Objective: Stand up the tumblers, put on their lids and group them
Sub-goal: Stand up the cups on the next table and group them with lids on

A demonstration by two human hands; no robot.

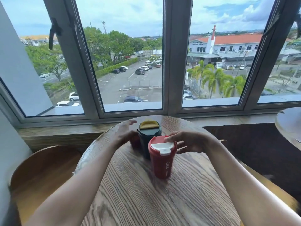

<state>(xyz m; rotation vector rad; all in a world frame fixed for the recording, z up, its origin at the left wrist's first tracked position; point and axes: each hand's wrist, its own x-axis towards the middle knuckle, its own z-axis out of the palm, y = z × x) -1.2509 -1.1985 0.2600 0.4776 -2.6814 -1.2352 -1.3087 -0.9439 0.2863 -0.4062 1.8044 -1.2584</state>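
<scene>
Your right hand (187, 141) sat just right of centre in the frame, fingers loosely spread, with the fingertips (167, 139) resting on the white flip lid (160, 146) of the upright red plastic tumbler (162, 158). It was not wrapped around the body, only touching the lid's rim. Your left hand (124, 133) was at centre, a little higher, open and blurred, cupped beside a third, dark red tumbler (134, 141) that it mostly hid. I could not tell whether it gripped that one or only brushed it, nor whether its lid was on.

Between the hands stood the dark green tumbler with a mustard-yellow lid (149, 136), upright and capped, just behind the red one and close enough that they seemed to touch. All three were already clustered at the middle of the round wood-grain desk (146, 201), below the large window (130, 54) filling the upper frame.

These cups looked like light, stiff plastic with smooth matte walls, so they would likely slide easily on the desk and tip if pushed near the top. Taking hold around the mid-body would be safest, and pressing down on the lid's flat centre rather than the flip tab. The task appeared nearly finished, with only a final nudge together left.
</scene>
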